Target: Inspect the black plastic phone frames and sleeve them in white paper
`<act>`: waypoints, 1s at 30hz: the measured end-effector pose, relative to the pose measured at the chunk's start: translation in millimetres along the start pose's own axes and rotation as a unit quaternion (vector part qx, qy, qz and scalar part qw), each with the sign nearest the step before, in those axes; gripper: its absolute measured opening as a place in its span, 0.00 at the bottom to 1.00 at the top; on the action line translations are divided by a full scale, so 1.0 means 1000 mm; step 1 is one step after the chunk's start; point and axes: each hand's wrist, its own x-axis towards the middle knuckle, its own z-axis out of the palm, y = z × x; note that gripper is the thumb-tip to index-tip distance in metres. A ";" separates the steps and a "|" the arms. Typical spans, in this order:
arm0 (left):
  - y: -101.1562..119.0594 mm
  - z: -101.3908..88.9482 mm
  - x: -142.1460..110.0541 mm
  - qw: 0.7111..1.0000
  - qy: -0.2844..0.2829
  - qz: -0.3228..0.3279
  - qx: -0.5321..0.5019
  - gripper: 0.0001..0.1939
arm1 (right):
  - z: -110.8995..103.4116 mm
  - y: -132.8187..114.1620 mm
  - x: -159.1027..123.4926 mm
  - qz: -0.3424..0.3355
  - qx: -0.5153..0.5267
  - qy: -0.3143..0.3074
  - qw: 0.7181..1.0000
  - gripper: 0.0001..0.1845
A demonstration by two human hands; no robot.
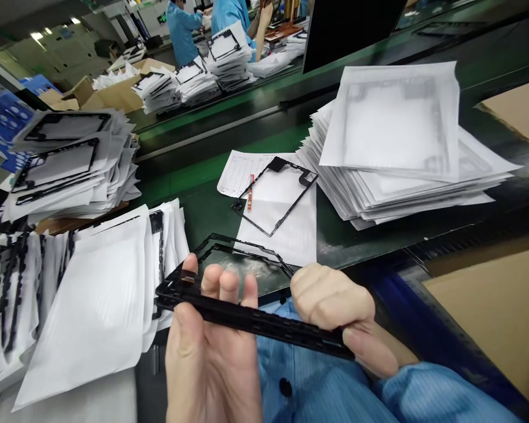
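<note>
Between my two hands is a thin black plastic frame (255, 320), tilted and seen nearly edge-on, its far sides rising toward the bench. My left hand (216, 341) grips its left corner between thumb and fingers, the other fingers spread behind it. At the right end, my right hand (339, 311) has its fingers curled round the frame. Whether it is one frame or two together I cannot tell. Beyond it, another black frame (286, 220) lies on a white sheet (297, 247), beside a printed form (238, 170) and a red-striped stick (250, 194).
A stack of white sleeves (392, 129) stands at the right. Piled frames with white sheets (70, 170) sit at the left, above upright white sleeves (92, 294). Cardboard (494, 317) is at lower right. Across the green bench (167, 182), co-workers in blue (183, 32) stand near more stacks.
</note>
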 end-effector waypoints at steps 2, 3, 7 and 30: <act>-0.002 0.000 0.000 1.000 0.000 0.012 -0.001 0.12 | 0.001 -0.001 0.001 0.000 -0.004 0.012 1.000 0.15; -0.002 0.001 -0.001 1.000 0.003 0.018 -0.001 0.11 | 0.001 -0.002 0.001 0.000 -0.005 0.018 1.000 0.16; -0.003 0.010 -0.003 0.999 0.018 0.030 0.001 0.13 | 0.003 -0.002 0.000 0.006 0.000 0.046 0.999 0.17; -0.010 -0.017 -0.006 0.999 -0.011 -0.031 -0.024 0.12 | -0.002 -0.003 0.005 -0.001 0.012 0.057 0.998 0.17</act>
